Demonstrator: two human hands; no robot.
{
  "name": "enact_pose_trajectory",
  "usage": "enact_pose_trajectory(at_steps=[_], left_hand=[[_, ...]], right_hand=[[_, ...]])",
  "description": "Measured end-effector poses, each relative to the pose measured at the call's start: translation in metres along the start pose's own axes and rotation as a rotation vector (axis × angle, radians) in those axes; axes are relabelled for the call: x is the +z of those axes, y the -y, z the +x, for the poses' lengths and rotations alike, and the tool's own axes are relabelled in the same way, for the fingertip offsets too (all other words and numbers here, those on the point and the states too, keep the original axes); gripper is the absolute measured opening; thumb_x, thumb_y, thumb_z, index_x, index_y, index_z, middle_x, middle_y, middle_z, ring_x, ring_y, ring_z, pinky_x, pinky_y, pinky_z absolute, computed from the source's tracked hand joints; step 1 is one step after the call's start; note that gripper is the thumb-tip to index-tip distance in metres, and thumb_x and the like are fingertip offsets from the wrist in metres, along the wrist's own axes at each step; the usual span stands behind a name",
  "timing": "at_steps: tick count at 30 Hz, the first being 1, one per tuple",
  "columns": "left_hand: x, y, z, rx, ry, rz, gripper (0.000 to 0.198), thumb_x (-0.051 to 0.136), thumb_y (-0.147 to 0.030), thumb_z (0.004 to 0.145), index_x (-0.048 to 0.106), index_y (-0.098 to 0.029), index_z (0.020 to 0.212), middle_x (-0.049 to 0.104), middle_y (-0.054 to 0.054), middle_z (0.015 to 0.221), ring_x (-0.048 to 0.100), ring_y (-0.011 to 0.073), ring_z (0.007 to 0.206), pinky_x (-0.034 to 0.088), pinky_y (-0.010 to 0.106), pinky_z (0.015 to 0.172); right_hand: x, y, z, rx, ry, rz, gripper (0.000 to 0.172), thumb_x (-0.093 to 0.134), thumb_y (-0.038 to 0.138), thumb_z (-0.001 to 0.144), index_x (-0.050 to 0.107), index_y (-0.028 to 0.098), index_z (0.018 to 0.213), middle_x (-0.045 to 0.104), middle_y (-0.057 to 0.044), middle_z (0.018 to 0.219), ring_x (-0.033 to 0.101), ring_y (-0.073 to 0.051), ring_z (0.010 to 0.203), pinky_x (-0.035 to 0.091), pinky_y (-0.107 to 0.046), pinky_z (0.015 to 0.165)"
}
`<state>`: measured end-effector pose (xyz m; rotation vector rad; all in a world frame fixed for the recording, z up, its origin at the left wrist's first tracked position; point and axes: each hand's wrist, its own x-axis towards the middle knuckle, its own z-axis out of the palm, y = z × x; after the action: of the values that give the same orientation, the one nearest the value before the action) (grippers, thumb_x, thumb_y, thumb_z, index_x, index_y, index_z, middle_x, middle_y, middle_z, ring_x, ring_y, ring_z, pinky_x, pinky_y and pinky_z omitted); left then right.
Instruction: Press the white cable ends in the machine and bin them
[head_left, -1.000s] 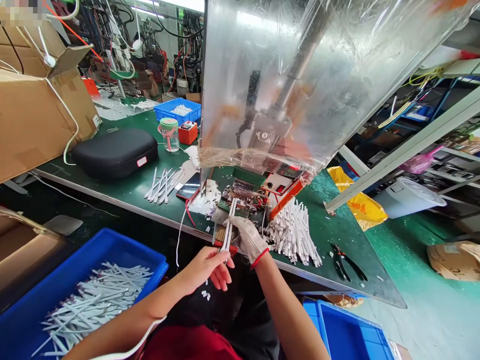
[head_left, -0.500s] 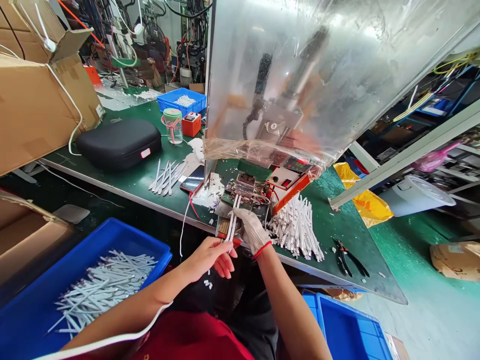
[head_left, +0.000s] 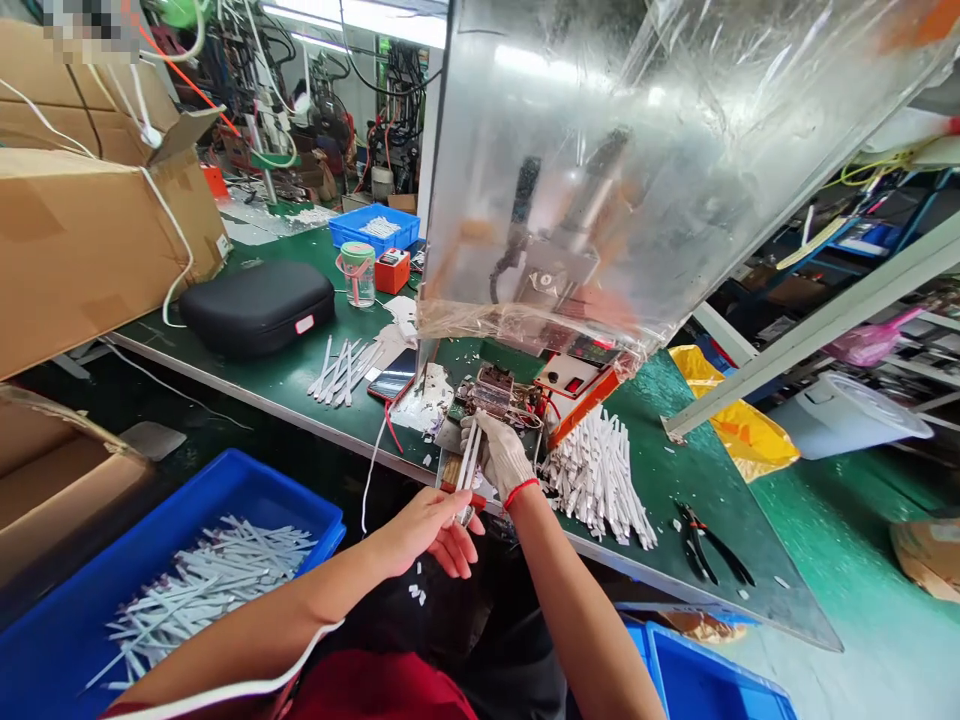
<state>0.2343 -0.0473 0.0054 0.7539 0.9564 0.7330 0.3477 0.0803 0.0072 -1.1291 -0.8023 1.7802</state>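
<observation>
A pair of thin white strips (head_left: 469, 462) runs lengthwise between my hands, at the front of a small metal press fixture (head_left: 493, 388). My bare left hand (head_left: 435, 532) pinches their near ends between thumb and fingers, the other fingers loosely curled. Farther up, my right hand (head_left: 504, 458), in a white knit glove with a red cuff, closes on the same strips close to the fixture. The gloved fingers hide part of the strips. A thick pile of similar white strips (head_left: 600, 475) lies right of the gloved hand.
A clear plastic guard (head_left: 555, 200) hangs over the fixture. Pliers (head_left: 709, 545) lie at right, a black case (head_left: 259, 305) and phone (head_left: 392, 374) at left. A blue bin (head_left: 225, 480) of strips stands below left, beside the table edge.
The strips' far ends have come back from the fixture toward me, with both hands still on them. The whole view has shifted slightly.
</observation>
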Motion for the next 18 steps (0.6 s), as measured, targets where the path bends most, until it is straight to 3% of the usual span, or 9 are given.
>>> enact_pose_trajectory(at_steps=[11,18], left_hand=[[0.0011,-0.0024,0.0029,0.016,0.006,0.013,0.077,0.057,-0.085,0.064,0.070,-0.010,0.076,0.069,0.012,0.059,0.067,0.0219,0.052,0.049,0.029,0.050],[0.0039,0.0002,0.0056,0.034,0.001,-0.002,0.074,0.056,-0.084,0.066,0.068,-0.011,0.071,0.066,0.009,0.055,0.064,0.0202,0.048,0.046,0.027,0.048]], right_hand=[[0.0029,-0.0014,-0.0036,-0.020,-0.045,-0.012,0.024,0.070,0.035,0.081,0.068,0.013,0.073,0.064,-0.004,0.061,0.057,-0.013,0.048,0.049,-0.023,0.047],[-0.0001,-0.0072,0.0009,-0.023,-0.025,0.012,0.028,0.075,0.042,0.076,0.067,0.015,0.074,0.063,-0.004,0.062,0.057,-0.014,0.049,0.048,-0.026,0.046]])
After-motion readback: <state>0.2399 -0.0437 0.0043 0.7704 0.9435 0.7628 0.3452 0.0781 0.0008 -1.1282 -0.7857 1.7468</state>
